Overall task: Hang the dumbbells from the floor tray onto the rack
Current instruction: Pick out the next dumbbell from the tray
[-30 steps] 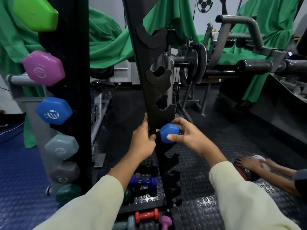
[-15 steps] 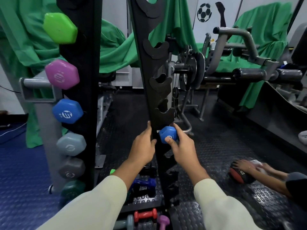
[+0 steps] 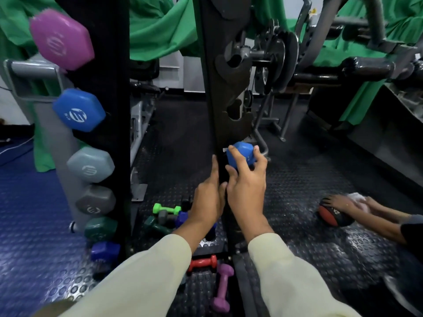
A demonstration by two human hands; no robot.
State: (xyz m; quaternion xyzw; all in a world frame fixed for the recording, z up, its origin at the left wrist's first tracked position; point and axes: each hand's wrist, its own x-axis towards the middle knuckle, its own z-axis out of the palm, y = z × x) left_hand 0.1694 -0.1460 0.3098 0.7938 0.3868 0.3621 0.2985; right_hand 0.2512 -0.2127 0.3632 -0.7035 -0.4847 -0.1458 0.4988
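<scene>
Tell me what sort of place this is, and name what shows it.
Most likely a gym. A tall black rack holds coloured hex dumbbells such as the pink dumbbell, a weight machine stands behind it, and studded rubber flooring covers the ground.

indoor light, moderate, mostly from overhead; floor and centre upright read dark. studded floor mat (image 3: 320,191) throws small specular highlights, strongest at the bottom of frame by the sleeves. soft glare on the pink dumbbell head (image 3: 61,40) at top left and on the grey rack tube (image 3: 34,67). motion blur over most of the frame: left-edge dumbbell heads smeared, logos soft. both hands moderately sharp, edges slightly soft. strong wide-angle distortion: uprights bow outward, corners stretched. green drapes (image 3: 160,26) evenly lit, no clipping. shadows soft and diffuse under the machines at right.
</scene>
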